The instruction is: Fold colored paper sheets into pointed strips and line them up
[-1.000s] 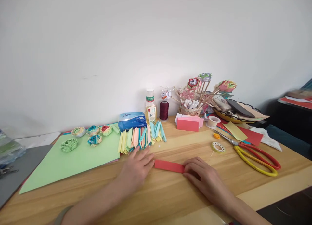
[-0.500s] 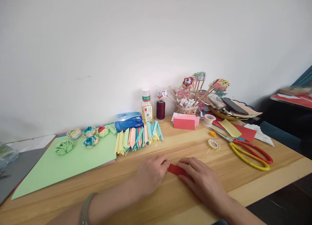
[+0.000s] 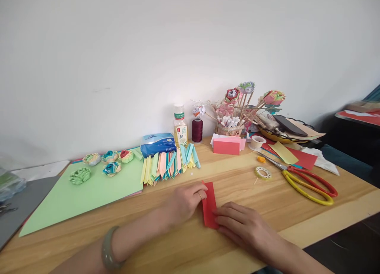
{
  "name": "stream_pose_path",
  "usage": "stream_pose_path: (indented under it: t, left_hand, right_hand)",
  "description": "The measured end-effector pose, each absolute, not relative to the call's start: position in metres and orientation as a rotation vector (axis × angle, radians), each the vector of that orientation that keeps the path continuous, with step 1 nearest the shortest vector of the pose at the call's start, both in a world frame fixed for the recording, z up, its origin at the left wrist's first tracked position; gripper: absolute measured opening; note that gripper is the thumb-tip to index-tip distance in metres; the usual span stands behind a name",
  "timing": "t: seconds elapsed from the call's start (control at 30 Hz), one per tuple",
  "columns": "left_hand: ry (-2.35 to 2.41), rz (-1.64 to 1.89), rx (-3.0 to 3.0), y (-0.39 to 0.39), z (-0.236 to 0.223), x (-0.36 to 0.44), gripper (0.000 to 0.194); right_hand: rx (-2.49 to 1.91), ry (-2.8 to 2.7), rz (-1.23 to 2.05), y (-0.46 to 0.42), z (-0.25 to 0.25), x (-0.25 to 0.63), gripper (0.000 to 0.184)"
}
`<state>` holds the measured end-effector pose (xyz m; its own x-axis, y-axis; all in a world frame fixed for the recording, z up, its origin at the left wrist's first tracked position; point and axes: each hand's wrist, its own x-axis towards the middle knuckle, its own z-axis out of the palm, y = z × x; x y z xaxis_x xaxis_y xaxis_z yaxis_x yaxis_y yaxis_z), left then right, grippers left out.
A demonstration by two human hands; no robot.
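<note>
A rectangle of red paper (image 3: 210, 208) lies on the wooden table, its long side pointing away from me, with a small lifted flap at its upper left corner. My left hand (image 3: 188, 200), with a ring and a bangle, has its fingers curled and closed on the paper's upper left edge. On the lower right edge, the fingers of my right hand (image 3: 243, 222) are pressed together and grip the paper. The left thumb is hidden behind the hand.
Folded paper strips (image 3: 169, 165) stand in a row beyond my hands. Paper flowers (image 3: 111, 169) rest on green sheets (image 3: 86, 202) at left. To the right are scissors (image 3: 308, 185), a tape roll (image 3: 263, 173) and a red card stack (image 3: 226, 146). A thread spool (image 3: 197, 130) stands behind.
The red paper has turned from lying crosswise to pointing away from me, and more of it shows. My left hand holds its upper left edge; my right hand sits lower on it.
</note>
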<state>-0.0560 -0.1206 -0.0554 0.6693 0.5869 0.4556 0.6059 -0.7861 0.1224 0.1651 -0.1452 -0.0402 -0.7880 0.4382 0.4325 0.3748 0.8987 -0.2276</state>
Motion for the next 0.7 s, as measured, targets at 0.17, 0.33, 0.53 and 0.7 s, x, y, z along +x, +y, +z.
stream_pose_path:
  t: [0.17, 0.33, 0.53, 0.7]
  left_hand:
    - [-0.641, -0.731, -2.521, -0.145, -0.053, -0.059, 0.011]
    - [-0.555, -0.704, -2.464, -0.168, -0.056, -0.067, 0.017]
    - [-0.73, -0.717, -2.541, -0.173, -0.059, -0.071, 0.026]
    - [-0.779, -0.654, -2.583, -0.177, -0.064, -0.068, 0.017]
  right_hand:
    - [-0.558, -2.635, -0.049, -0.141, -0.042, 0.155, 0.027]
    - [-0.613, -2.634, -0.081, -0.137, -0.044, 0.147, 0.027]
    - [-0.547, -2.734, 0.202, -0.128, -0.035, 0.151, 0.018]
    - [-0.514, -2.726, 0.211, -0.125, -0.035, 0.148, 0.022]
